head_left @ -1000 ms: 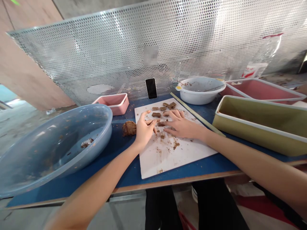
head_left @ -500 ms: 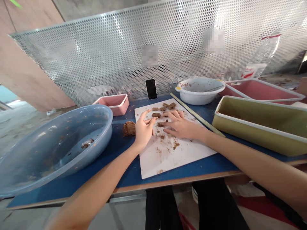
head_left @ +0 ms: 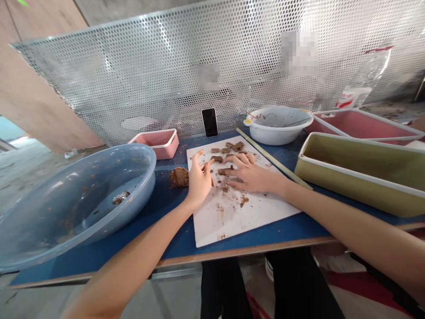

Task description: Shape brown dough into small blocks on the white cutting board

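Note:
Small brown clay-like pieces (head_left: 217,158) lie on a smeared white board (head_left: 212,226). My left hand (head_left: 199,179) is at the board's left side, fingers apart, one finger at the end of a piece. My right hand (head_left: 246,173) lies palm down with its fingers spread. Its fingertips rest on a dark brown strip (head_left: 226,171), which they partly cover. More pieces (head_left: 236,145) sit beyond the hands toward the far edge. Just left of my left hand, a larger brown lump (head_left: 179,177) stands on the blue table.
A big blue basin (head_left: 139,195) stands at left, with a small pink tub (head_left: 169,148) behind it. A phone (head_left: 210,122) leans on the perforated screen (head_left: 149,79). Rightward are a pale stick (head_left: 275,159), white basin (head_left: 279,135), green trough (head_left: 358,177), pink tray (head_left: 375,126) and bottle (head_left: 360,84).
My left fingers have shifted slightly, and the piece at their tips has turned a little. My right hand has stayed almost in place. The view has moved very slightly.

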{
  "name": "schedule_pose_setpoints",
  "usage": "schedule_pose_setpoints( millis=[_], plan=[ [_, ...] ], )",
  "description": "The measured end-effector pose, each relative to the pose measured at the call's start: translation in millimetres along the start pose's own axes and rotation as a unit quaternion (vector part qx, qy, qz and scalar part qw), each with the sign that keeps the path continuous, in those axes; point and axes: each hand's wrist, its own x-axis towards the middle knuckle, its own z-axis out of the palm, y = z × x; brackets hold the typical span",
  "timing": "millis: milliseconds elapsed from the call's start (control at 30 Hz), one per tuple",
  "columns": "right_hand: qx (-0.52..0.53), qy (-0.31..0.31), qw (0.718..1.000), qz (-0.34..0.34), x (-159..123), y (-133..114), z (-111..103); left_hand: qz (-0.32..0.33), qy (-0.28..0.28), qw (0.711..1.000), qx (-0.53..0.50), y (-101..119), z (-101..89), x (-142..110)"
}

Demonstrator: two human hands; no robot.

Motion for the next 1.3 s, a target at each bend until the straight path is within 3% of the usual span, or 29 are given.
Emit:
schedule_pose_setpoints(
  millis=[267, 1100, 1300],
  plan=[
    [-0.016, 0.003, 1.0, 0.017, 1.7, -4.8, -0.7, 0.019, 0.019, 0.999, 0.033, -8.0, -1.8, 1.8],
    [-0.014, 0.022, 1.0, -0.005, -2.4, 3.1, -3.1, 0.029, 0.019, 0.998, 0.043, -1.4, -0.5, -1.4],
    [-0.021, 0.003, 1.0, 0.006, -4.7, 4.0, -4.1, 0.036, 0.009, 0.998, 0.059, -0.8, -1.6, -2.9]
  ],
)
